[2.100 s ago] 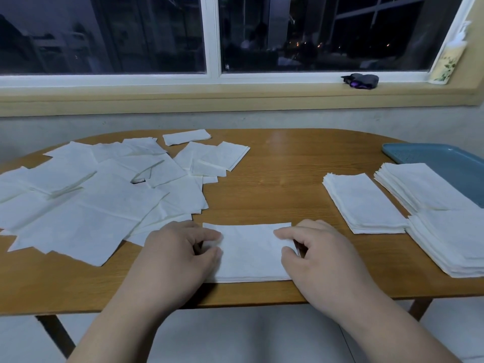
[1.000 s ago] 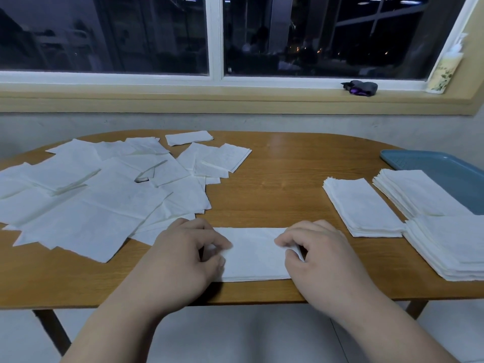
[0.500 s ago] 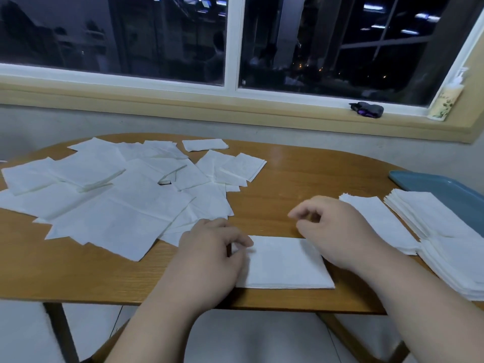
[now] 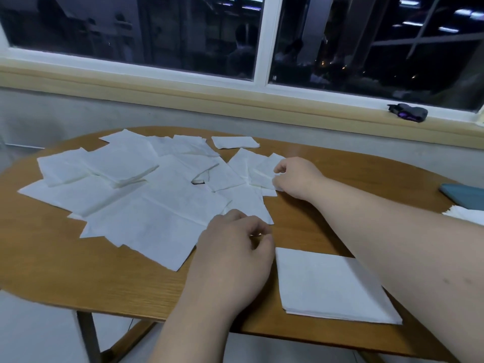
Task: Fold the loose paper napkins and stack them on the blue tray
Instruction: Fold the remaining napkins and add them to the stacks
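Table: wooden, oval.

Loose napkins: spread over the left and far half of the table, overlapping, mostly unfolded.

Folded napkin: flat at the near edge of the table, right of centre, lying partly under the right forearm. No hand is on it.

Left hand: rests on the table just left of the folded napkin, at the near corner of the loose napkins. Fingers curled in, thumb against the index finger, nothing seen in them.

Right hand: reached across to the far right of the loose napkins. Fingers curled at the edge of a small napkin. It looks like a pinch, but the fingertips are partly hidden.

Blue tray: only a corner shows at the right edge. A stack of folded napkins sits just in front of it, well apart from both hands.
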Action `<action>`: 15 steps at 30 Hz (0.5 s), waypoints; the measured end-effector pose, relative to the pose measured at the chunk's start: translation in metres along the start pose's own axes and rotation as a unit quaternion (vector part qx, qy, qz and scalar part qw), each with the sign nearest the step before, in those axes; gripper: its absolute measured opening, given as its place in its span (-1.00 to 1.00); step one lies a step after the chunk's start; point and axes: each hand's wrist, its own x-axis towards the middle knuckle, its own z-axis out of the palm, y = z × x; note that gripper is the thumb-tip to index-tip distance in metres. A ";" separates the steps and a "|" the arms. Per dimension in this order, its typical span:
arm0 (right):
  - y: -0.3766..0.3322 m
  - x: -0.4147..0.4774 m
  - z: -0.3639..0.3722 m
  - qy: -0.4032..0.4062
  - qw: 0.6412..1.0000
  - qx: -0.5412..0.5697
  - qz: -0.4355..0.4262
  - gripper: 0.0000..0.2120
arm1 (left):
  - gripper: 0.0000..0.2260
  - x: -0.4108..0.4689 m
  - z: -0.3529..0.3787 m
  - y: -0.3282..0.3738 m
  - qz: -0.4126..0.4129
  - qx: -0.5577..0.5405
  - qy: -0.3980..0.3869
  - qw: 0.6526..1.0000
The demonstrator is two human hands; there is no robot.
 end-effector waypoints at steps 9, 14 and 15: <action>0.006 0.020 0.009 0.018 0.999 -0.031 -0.001 -0.79 | -0.88 0.001 -0.001 -0.002 -0.020 -0.018 -0.014 1.000; 0.005 0.017 0.009 0.015 0.999 -0.047 -0.005 -0.74 | -0.87 0.001 -0.002 -0.001 -0.027 -0.016 -0.014 0.999; 0.005 0.015 0.008 0.021 0.999 -0.042 -0.002 -0.74 | -0.87 0.001 -0.002 0.000 -0.027 -0.014 -0.014 0.999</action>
